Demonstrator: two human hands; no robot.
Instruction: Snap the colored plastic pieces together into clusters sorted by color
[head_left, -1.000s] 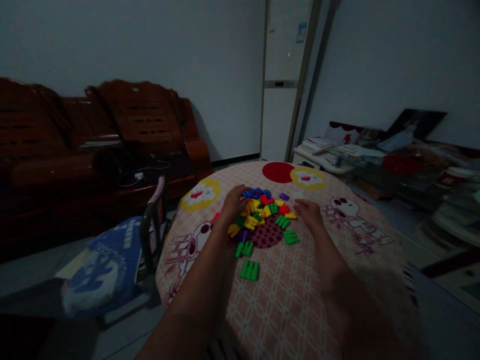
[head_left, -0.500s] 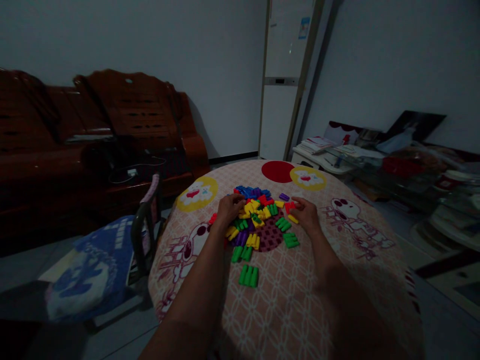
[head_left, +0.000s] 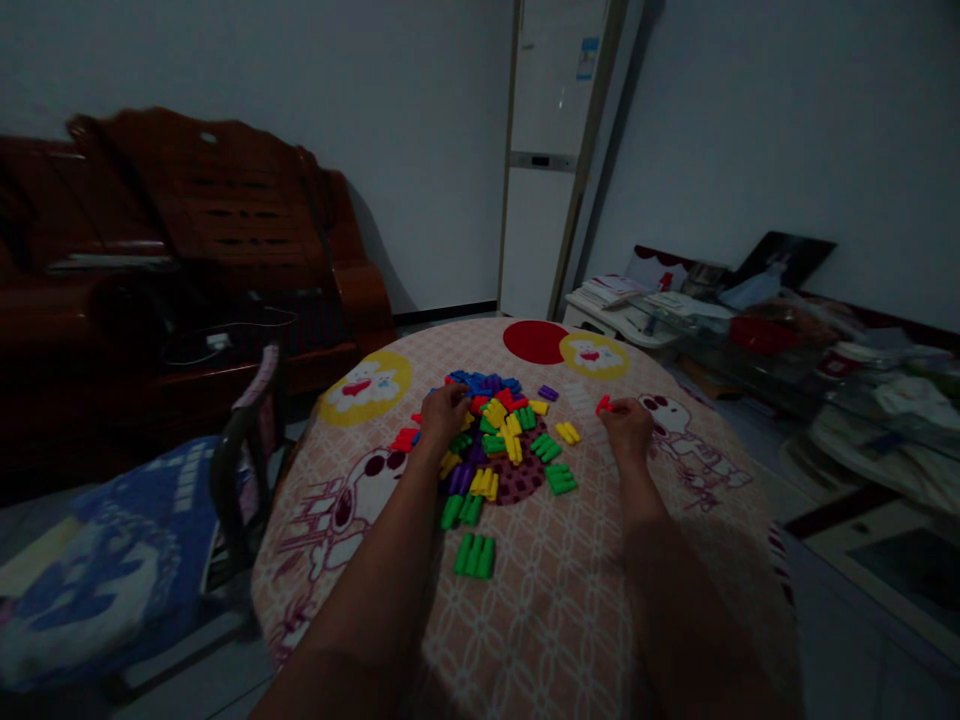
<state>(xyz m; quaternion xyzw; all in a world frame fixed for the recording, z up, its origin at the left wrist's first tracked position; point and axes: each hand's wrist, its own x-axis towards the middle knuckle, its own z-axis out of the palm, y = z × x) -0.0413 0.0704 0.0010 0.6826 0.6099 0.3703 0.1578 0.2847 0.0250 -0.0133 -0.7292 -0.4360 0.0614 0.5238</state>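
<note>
My right hand [head_left: 630, 428] pinches a red plastic building block [head_left: 604, 404] just above the tablecloth, to the right of the pile. At the pile's left side is my left hand [head_left: 442, 414], fingers curled together; whatever is in them is hidden. The pile mixes yellow blocks [head_left: 511, 438], blue blocks [head_left: 480, 382] at the back, red, green and purple ones. Some green blocks [head_left: 475, 556] lie loose nearer to me. A single yellow block [head_left: 568, 433] and a purple block [head_left: 548, 393] lie apart on the right of the pile.
A round table with a patterned cloth [head_left: 540, 600] carries the blocks. To the left stand a chair with a blue cover [head_left: 142, 560] and a wooden sofa [head_left: 225, 220]. On the right, a glass-topped cabinet [head_left: 675, 340] holds papers and bags. A tall white appliance [head_left: 536, 240] stands behind.
My right hand has moved right, away from the pile, carrying the red block. The yellow block beside it stays on the cloth. My left hand remains at the pile; the view has turned slightly right.
</note>
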